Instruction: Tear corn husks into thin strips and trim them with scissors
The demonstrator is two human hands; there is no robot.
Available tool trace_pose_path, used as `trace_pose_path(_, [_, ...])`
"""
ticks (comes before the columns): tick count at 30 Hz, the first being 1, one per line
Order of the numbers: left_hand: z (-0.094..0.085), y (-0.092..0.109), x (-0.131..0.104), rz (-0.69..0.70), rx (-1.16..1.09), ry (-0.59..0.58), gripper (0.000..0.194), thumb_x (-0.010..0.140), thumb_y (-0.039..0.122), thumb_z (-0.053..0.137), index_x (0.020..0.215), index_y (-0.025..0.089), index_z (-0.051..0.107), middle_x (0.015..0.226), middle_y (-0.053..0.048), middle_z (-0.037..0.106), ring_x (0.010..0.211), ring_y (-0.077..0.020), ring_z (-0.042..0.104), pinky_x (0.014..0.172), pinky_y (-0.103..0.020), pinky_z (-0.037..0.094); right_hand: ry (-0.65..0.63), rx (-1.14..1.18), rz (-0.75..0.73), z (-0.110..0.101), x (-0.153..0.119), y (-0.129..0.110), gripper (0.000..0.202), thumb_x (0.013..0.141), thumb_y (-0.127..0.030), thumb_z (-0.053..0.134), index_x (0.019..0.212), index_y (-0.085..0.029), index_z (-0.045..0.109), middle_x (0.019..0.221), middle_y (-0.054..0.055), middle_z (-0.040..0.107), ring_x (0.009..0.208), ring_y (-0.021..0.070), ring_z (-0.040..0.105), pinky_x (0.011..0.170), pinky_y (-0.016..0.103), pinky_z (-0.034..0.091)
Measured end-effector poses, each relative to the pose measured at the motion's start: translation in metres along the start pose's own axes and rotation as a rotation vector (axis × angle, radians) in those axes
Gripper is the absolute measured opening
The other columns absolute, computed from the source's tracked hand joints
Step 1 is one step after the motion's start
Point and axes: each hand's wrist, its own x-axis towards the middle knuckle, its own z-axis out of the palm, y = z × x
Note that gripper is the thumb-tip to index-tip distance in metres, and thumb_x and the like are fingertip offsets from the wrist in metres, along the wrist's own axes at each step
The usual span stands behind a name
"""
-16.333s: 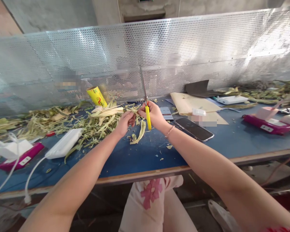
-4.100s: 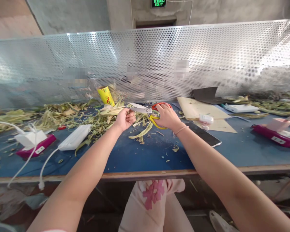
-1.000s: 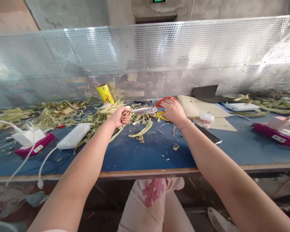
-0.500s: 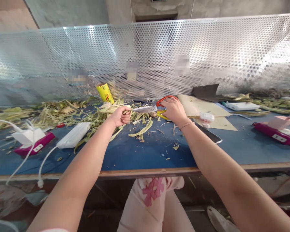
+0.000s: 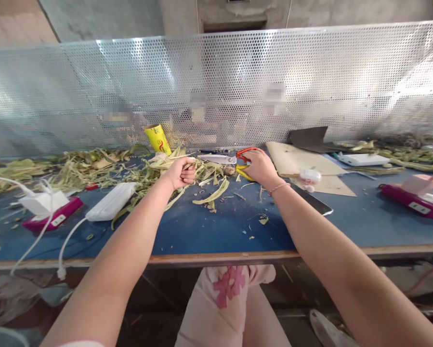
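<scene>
My left hand is closed in a pinch on a thin piece of dried plant, above a heap of pale green and tan plant scraps. My right hand is wrapped round the red handle of the scissors, whose blades point left toward my left hand without touching it. Near the blades' pivot lies a small round brownish thing. A yellow handle shows below my right hand; whether it belongs to the scissors is unclear. A long pale leaf strip rests on the blue table.
Behind the heap leans a yellow tube. At left are a white adapter and a magenta power strip; another magenta strip is at right. A dark phone lies beside my right wrist. A perforated metal screen stands behind.
The scissors have moved slightly right with my right hand, and their blades are now apart from my left hand. My left hand has hardly moved.
</scene>
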Motion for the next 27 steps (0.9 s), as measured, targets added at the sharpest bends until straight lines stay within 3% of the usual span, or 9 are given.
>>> trace_pose_path(9, [-0.001,-0.001,0.001,-0.007,0.026,0.002,0.032,0.073,0.021,0.039,0.041,0.017,0.034,0.030,0.007,0.015,0.027,-0.0044,0.012,0.027,-0.014,0.017,0.042,-0.103,-0.038,-0.006,-0.003,-0.005,0.018,0.068,-0.032,0.056,0.078,-0.017,0.058,0.082,0.011,0.062,0.086,0.0248,0.051,0.082,0.035,0.038])
trace_pose_path(13, [0.000,-0.002,0.001,0.024,0.052,0.000,0.031,0.073,0.021,0.042,0.043,0.017,0.036,0.031,0.007,0.018,0.027,-0.0040,0.015,0.028,-0.014,0.018,0.028,-0.129,0.044,-0.007,-0.003,-0.010,0.028,0.068,-0.039,0.058,0.084,-0.016,0.058,0.087,0.013,0.063,0.091,0.0269,0.051,0.082,0.037,0.039])
trace_pose_path(15, [0.001,-0.003,0.001,0.074,0.074,0.017,0.029,0.073,0.022,0.043,0.046,0.016,0.040,0.033,0.006,0.022,0.028,-0.0040,0.019,0.030,-0.015,0.021,-0.052,-0.149,0.131,-0.007,-0.004,-0.010,0.029,0.069,-0.039,0.057,0.086,-0.015,0.058,0.089,0.015,0.064,0.089,0.0271,0.054,0.077,0.037,0.041])
trace_pose_path(18, [0.004,-0.006,0.001,0.182,0.108,0.073,0.022,0.075,0.024,0.045,0.056,0.014,0.049,0.038,0.005,0.032,0.031,-0.0044,0.027,0.033,-0.015,0.025,-0.320,-0.164,0.239,-0.005,-0.006,-0.009,0.028,0.071,-0.038,0.056,0.086,-0.014,0.058,0.083,0.014,0.064,0.075,0.0248,0.059,0.063,0.033,0.042])
trace_pose_path(22, [0.009,-0.011,0.004,0.310,0.215,0.138,0.016,0.075,0.027,0.051,0.069,0.014,0.054,0.047,0.003,0.043,0.036,-0.0043,0.035,0.036,-0.015,0.029,-0.625,-0.099,0.181,-0.004,-0.007,-0.016,0.026,0.061,-0.036,0.067,0.075,-0.016,0.057,0.075,0.011,0.064,0.064,0.0212,0.058,0.054,0.029,0.040])
trace_pose_path(24, [0.014,-0.016,0.006,0.370,0.315,0.155,0.017,0.075,0.031,0.053,0.073,0.014,0.055,0.049,0.003,0.047,0.037,-0.0050,0.038,0.038,-0.017,0.031,-0.539,-0.013,0.157,-0.005,-0.005,-0.026,0.016,0.066,-0.032,0.062,0.070,-0.017,0.056,0.077,0.010,0.064,0.068,0.0199,0.058,0.059,0.029,0.041])
trace_pose_path(27, [0.024,-0.026,0.007,0.471,0.511,0.193,0.021,0.075,0.037,0.055,0.074,0.016,0.056,0.048,0.003,0.049,0.038,-0.0065,0.040,0.040,-0.018,0.031,-0.222,0.246,0.154,-0.007,0.000,-0.045,0.012,0.077,-0.027,0.050,0.075,-0.017,0.055,0.080,0.007,0.062,0.075,0.0160,0.056,0.069,0.028,0.042])
